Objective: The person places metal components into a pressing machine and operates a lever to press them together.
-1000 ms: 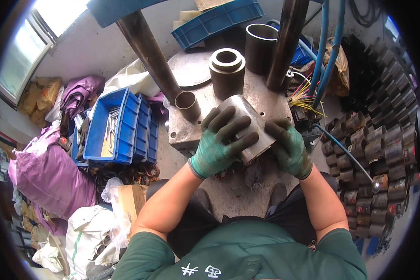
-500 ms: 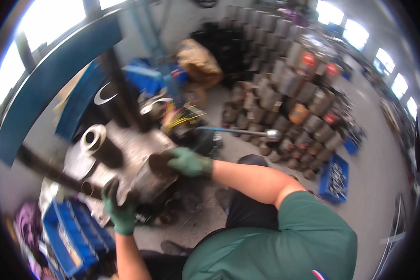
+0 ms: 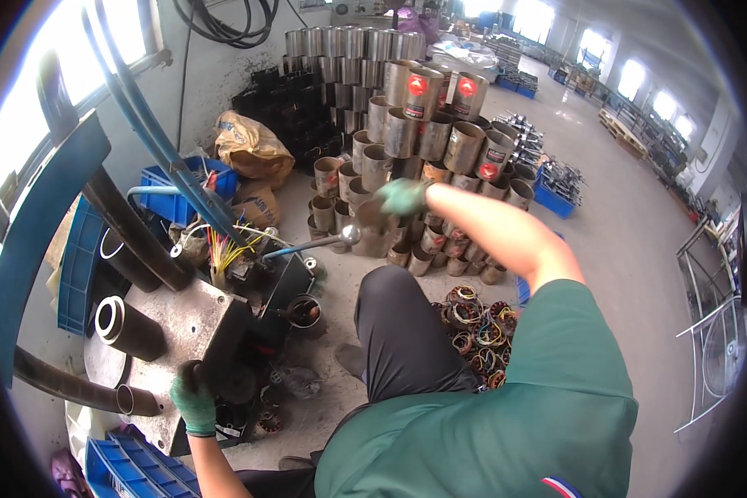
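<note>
The right hand (image 3: 402, 197), gloved in green and slightly blurred, reaches out with its fingers closed at the upper part of a brownish metal tube (image 3: 377, 232). That tube hangs upright or nearly so, in front of the stacked cylinders (image 3: 465, 148), some of which bear red labels; whether it touches them cannot be told. The left hand (image 3: 194, 402), gloved likewise, is at the near edge of the pale metal worktop (image 3: 195, 319), its fingers bent; whether it grips anything cannot be told. Just beside it is a short open ring (image 3: 138, 401), and farther back on the worktop stands a dark stepped cylinder (image 3: 133, 329) with a light rim. A ball-ended lever (image 3: 307, 245) juts out between the two hands, near a bundle of coloured wires (image 3: 228, 253). Wire-wound coils (image 3: 477, 332) lie on the floor beyond the person's knee.
</note>
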The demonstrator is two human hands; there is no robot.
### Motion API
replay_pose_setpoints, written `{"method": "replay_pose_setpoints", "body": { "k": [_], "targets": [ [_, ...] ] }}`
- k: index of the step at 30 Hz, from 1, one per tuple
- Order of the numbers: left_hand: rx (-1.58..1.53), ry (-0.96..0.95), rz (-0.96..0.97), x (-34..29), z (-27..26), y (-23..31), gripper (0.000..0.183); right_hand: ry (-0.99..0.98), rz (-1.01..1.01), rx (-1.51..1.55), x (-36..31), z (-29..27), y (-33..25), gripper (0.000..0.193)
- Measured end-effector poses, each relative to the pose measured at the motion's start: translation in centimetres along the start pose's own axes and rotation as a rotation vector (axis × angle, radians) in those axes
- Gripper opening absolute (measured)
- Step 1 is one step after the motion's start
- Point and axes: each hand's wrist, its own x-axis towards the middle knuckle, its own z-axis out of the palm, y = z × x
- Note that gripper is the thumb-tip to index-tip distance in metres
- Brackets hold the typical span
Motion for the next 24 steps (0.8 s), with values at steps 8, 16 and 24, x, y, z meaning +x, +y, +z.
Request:
{"method": "replay_pose_setpoints", "body": {
  "k": [8,16,24],
  "targets": [
    [-0.017,-0.101,0.056,-0.1,-0.8,2.0,0.021,0.892,0.264,1.023,-20.3,-10.3,23.1,0.037],
    [0.054,-0.070,-0.074,-1.5,-0.8,0.1,0.020,1.571,0.918,1.096,-23.4,-9.3,35.0,0.032],
    [0.069,-0.009,-0.178,-3.5,-1.5,-4.7,0.022,1.347,1.073,0.943,-16.6,-6.6,40.1,0.035]
  ]
}}
